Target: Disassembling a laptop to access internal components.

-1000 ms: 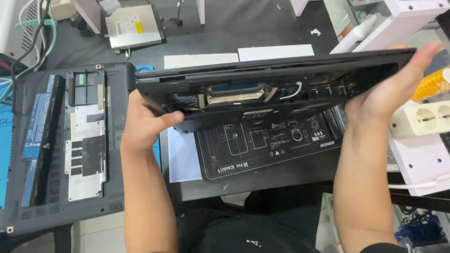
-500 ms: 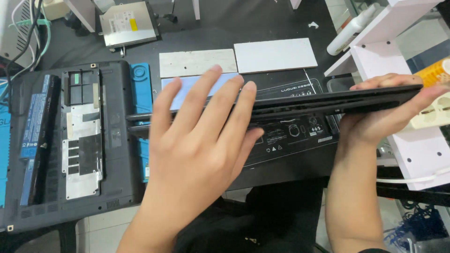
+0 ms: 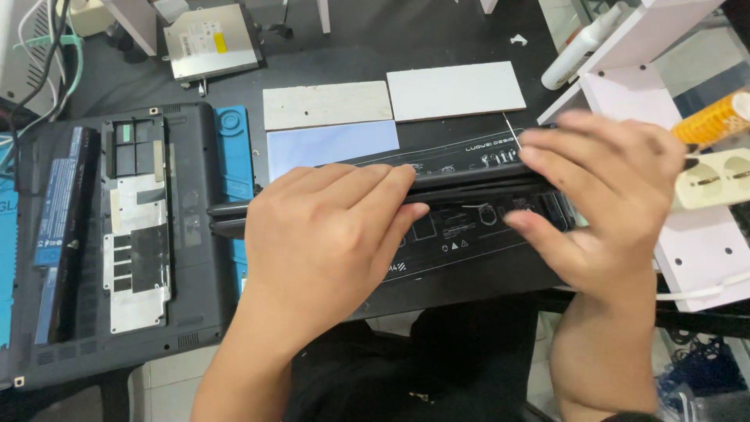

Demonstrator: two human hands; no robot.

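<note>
I'm holding a black laptop part (image 3: 469, 176), a thin flat shell seen nearly edge-on, over the black work mat (image 3: 469, 258) near the front edge of the desk (image 3: 312, 47). My left hand (image 3: 328, 234) is lying flat over its left half, fingers stretched along the top edge, thumb tucked under where I can't see it. My right hand (image 3: 601, 203) is wrapping the right end, fingers curled over the top, thumb pressing in from the near side; both hands are closed on the part, not spread wide. Its long axis is running left to right across the desk, slightly tilted up toward the right, so it's lying straight between my two hands, with the left end poking out past my left hand toward the open laptop base (image 3: 117, 242). That base is sitting at the left edge of the desk, underside up, with a battery (image 3: 55, 227) along its far-left side and a blue tool strip (image 3: 234, 152) just beside its right edge. Behind the part, three flat pads (image 3: 328, 105) are lying mid-desk, two pale and one bluish, and an optical drive (image 3: 211, 39) is near the back edge. At right, a white shelf (image 3: 664, 86) and a power strip (image 3: 715, 180) are close to my right hand. My palms are hiding the part's middle and underside; whether it's resting on the mat or lifted, I can't tell.
</note>
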